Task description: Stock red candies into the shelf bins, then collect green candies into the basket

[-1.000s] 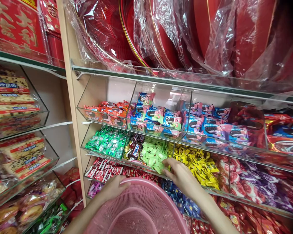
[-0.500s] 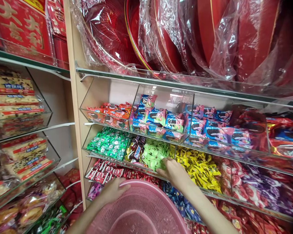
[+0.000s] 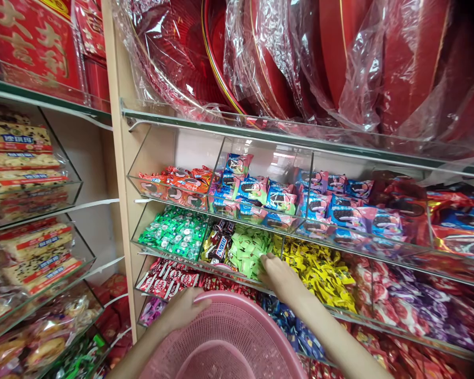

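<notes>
My left hand (image 3: 185, 308) is closed on the rim of a pink plastic basket (image 3: 260, 315), thumb over the edge. The part of the basket that shows holds nothing. My right hand (image 3: 278, 276) reaches beyond the basket to the front of a clear bin, at the light green wrapped candies (image 3: 250, 247). Its fingers are bent down and drawn together against those candies, and the fingertips are partly hidden, so what they hold cannot be made out. Brown Snickers bars (image 3: 221, 246) lie left of the green candies, and yellow wrapped candies (image 3: 319, 268) to their right.
Clear dividers and a glass shelf edge (image 3: 237, 208) run just above my right hand. Green packets (image 3: 176, 231) fill the bin at left, red and white packets (image 3: 168, 279) the one below. Blue cookie packs (image 3: 347, 210) sit higher. Plastic-wrapped red trays (image 3: 292, 58) stand on top.
The fingers of my right hand have curled in more at the green candies. My left hand and the basket have stayed in place.
</notes>
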A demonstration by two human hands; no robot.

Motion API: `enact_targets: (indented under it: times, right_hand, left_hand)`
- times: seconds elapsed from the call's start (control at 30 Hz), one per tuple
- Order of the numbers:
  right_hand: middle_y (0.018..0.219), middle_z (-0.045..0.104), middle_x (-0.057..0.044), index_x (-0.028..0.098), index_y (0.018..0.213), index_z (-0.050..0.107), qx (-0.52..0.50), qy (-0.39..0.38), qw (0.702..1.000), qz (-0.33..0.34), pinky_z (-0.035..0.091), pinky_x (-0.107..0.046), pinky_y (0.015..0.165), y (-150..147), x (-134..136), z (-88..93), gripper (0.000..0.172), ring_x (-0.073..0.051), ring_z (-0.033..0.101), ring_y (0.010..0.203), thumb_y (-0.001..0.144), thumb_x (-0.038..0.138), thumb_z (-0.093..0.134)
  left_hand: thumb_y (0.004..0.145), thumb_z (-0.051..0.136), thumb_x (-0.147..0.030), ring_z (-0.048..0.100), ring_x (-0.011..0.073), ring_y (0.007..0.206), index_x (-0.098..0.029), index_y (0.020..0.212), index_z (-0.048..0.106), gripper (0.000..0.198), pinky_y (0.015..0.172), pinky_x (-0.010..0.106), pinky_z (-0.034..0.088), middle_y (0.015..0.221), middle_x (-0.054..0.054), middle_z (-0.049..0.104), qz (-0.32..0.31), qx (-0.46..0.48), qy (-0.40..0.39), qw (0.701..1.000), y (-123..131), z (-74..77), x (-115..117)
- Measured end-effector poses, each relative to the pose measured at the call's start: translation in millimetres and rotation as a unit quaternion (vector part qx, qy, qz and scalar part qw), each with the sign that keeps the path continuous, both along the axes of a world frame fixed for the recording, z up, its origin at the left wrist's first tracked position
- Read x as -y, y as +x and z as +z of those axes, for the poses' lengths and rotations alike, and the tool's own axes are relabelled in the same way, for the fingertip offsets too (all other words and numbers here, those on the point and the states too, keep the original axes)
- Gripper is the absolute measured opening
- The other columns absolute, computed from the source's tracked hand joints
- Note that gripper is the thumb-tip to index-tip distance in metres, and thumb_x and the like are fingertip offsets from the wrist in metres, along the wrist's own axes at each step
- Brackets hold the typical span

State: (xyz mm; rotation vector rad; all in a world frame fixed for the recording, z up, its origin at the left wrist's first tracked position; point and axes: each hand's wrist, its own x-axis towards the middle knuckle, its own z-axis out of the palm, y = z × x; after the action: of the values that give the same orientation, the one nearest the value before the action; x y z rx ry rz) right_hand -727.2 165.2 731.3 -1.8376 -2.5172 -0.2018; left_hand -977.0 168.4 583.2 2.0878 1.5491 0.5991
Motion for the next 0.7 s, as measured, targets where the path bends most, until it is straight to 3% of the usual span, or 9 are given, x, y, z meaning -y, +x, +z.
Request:
enact_targets:
  times: [0.27, 0.5, 0.6, 0.7]
  right_hand:
    - [0.104, 0.06, -0.012, 0.015, 0.106, 0.051, 0.001, -0.01, 1.0, 0.005, 0.034, -0.026, 0.066, 4, 4, 1.3, 0.026, -0.021, 0.058, 0.094, 0.08, 0.012, 0.05]
    - [0.095, 0.06, -0.008, 0.017, 0.093, 0.052, -0.004, 0.034, 0.999, 0.022, 0.029, -0.026, 0.056, 9, 0, -11.0, 0.014, -0.019, 0.06, 0.081, 0.081, 0.015, 0.047]
    - [0.092, 0.06, -0.006, 0.019, 0.09, 0.052, -0.039, 0.07, 0.996, 0.029, 0.027, -0.026, 0.053, 16, -4, -15.0, 0.009, -0.018, 0.06, 0.076, 0.083, 0.02, 0.046]
    - [0.091, 0.061, -0.005, 0.019, 0.091, 0.053, -0.136, 0.11, 0.984, 0.043, 0.031, -0.025, 0.055, 20, -10, -14.0, 0.012, -0.017, 0.059, 0.074, 0.085, 0.026, 0.046]
  left_hand:
    - [0.083, 0.039, -0.054, 0.059, 0.0161, 0.072, -0.019, 0.08, 0.061, 0.042, 0.061, 0.021, 0.034, 0.077, 0.001, 0.065, 0.007, -0.005, 0.001, 1.0, -2, 3.9, 3]
    - [0.082, 0.037, -0.059, 0.059, 0.018, 0.073, -0.019, 0.084, 0.062, 0.048, 0.061, 0.023, 0.035, 0.079, 0.003, 0.066, 0.01, -0.005, -0.003, 1.0, 1, 10.4, 4]
    - [0.082, 0.038, -0.059, 0.059, 0.0178, 0.073, -0.018, 0.084, 0.062, 0.047, 0.062, 0.023, 0.035, 0.079, 0.003, 0.066, 0.01, -0.009, -0.004, 1.0, 3, 11.8, 4]
    - [0.082, 0.037, -0.058, 0.058, 0.0173, 0.07, -0.018, 0.08, 0.061, 0.047, 0.06, 0.023, 0.034, 0.075, 0.002, 0.065, 0.011, -0.019, -0.012, 1.0, 6, 13.0, 5]
